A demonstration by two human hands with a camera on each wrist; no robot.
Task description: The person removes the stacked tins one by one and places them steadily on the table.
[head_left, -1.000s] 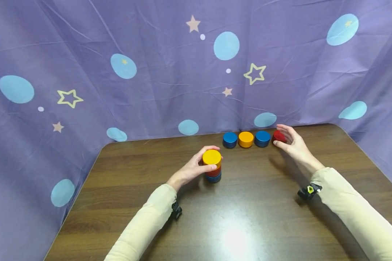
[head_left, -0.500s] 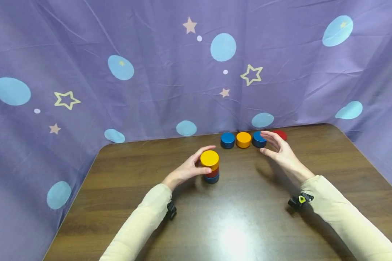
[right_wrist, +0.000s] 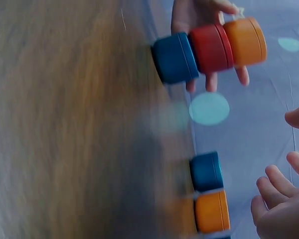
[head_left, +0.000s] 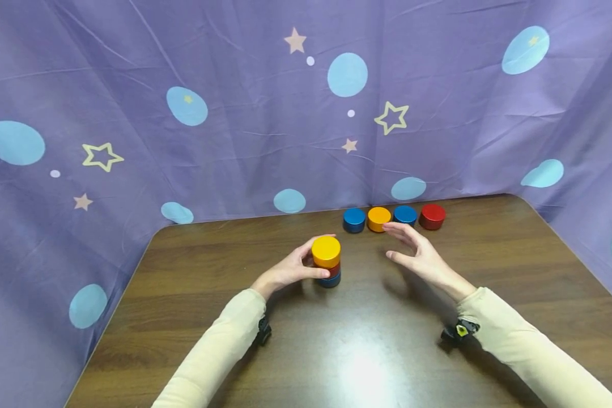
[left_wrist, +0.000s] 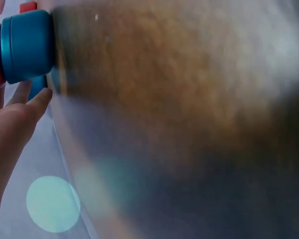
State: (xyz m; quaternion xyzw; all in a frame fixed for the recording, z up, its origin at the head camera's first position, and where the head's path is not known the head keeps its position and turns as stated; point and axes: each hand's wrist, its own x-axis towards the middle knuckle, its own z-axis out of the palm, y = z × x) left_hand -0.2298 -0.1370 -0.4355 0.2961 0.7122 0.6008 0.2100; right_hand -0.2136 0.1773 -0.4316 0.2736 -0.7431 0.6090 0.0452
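Note:
A stack of three round lidded tins stands upright in the head view: a yellow tin (head_left: 326,249) on top, a red tin (head_left: 334,271) in the middle, a blue tin (head_left: 330,281) at the bottom. My left hand (head_left: 288,273) cups the stack loosely from the left. In the right wrist view its fingers (right_wrist: 212,82) run straight past the far side, and a small gap shows beside the thumb (right_wrist: 226,7). My right hand (head_left: 424,262) hovers over the table right of the stack, fingers spread and nothing in it.
Along the table's back edge runs a row of tins: blue (head_left: 354,221), yellow (head_left: 377,220), blue (head_left: 404,213) and red (head_left: 432,217). My right hand partly covers the second blue one. A purple patterned curtain (head_left: 234,141) hangs behind the brown wooden table (head_left: 209,249).
My right hand has moved left and nearer, away from the red tin in the row, which now shows fully. My left hand has slid slightly down the stack, its fingers looser.

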